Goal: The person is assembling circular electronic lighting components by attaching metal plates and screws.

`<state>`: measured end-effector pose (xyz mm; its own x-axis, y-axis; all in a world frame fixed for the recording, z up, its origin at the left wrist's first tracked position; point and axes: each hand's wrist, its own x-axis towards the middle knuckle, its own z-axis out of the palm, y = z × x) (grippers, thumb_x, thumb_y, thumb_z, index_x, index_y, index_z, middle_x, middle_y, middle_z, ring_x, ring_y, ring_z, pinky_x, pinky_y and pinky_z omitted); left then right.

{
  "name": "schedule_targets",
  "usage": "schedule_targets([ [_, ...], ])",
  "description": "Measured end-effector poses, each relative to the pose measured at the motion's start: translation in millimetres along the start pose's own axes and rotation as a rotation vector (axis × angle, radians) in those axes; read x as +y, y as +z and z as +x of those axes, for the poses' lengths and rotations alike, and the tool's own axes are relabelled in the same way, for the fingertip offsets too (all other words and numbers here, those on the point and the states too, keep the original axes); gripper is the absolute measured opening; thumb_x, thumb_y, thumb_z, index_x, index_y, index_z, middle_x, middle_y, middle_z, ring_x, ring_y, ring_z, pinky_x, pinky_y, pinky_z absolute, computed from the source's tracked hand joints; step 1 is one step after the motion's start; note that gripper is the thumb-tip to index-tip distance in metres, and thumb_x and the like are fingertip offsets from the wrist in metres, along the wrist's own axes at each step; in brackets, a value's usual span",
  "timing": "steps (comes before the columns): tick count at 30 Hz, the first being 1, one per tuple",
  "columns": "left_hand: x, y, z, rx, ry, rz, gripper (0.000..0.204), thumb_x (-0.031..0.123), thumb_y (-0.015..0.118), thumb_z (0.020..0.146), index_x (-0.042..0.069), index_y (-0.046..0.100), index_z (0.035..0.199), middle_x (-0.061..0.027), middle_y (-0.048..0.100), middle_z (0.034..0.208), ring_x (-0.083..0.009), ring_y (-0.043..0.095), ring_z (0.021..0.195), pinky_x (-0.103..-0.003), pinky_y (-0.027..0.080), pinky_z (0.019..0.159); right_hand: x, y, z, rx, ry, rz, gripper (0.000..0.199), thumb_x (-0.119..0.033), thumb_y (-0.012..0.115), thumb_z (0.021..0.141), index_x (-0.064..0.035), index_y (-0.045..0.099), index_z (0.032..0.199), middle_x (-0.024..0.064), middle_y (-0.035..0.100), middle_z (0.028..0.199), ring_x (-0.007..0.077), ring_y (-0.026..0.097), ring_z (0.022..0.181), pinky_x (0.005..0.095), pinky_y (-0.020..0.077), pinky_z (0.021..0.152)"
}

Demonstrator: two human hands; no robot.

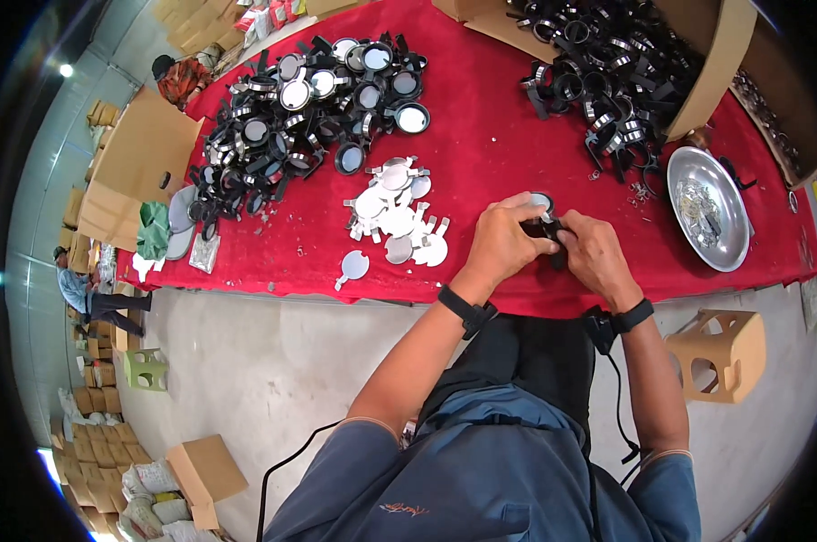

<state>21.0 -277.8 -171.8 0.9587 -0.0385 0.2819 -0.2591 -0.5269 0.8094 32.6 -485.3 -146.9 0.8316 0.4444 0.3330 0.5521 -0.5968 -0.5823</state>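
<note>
At the near edge of the red-covered table, a small round black-rimmed piece with a pale disc face [541, 200] and a dark strap-like part is between my hands. My left hand [506, 242] is closed on its ring, with thumb and forefinger around it. The fingers of my right hand [596, 255] are bent against its dark lower part; what they pinch is hidden. Left of my hands lies a loose heap of flat silvery discs with tabs [370, 204]. One single tabbed disc [354, 265] rests apart, nearer the edge.
A big heap of black rings with pale discs [297, 95] covers the table's far left. More black rings [607, 77] spill from a cardboard box [718, 68]. A metal bowl [737, 230] holds small metal parts. A tan stool [727, 354] stands right; two people are at left.
</note>
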Motion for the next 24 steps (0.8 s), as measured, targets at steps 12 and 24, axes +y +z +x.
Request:
schedule_targets([
  [12,3.1,-50.8,-5.5,-0.312,-0.054,-1.246,0.103,0.009,0.099,0.080,-0.001,0.047,0.168,-0.0215,0.051,0.172,-0.0302,0.047,0.161,-0.045,0.031,0.137,7.3,-10.6,-36.5,0.106,0.399,0.463,0.019,-0.009,0.062,0.111,0.0031,0.074,0.120,0.0081,0.078,0.087,0.0144,0.074,0.083,0.0331,0.0567,0.079],
  [24,-7.9,-141.0,-56.0,-0.300,-0.114,-0.883,0.084,0.024,0.093,0.093,-0.005,0.055,0.162,-0.0209,0.048,0.173,-0.0289,0.048,0.160,-0.047,0.035,0.135,44.6,53.3,-28.7,0.353,0.394,0.634,0.025,-0.016,0.060,0.116,0.0032,0.070,0.128,0.0066,0.078,0.097,0.0124,0.072,0.090,0.0292,0.0560,0.084],
])
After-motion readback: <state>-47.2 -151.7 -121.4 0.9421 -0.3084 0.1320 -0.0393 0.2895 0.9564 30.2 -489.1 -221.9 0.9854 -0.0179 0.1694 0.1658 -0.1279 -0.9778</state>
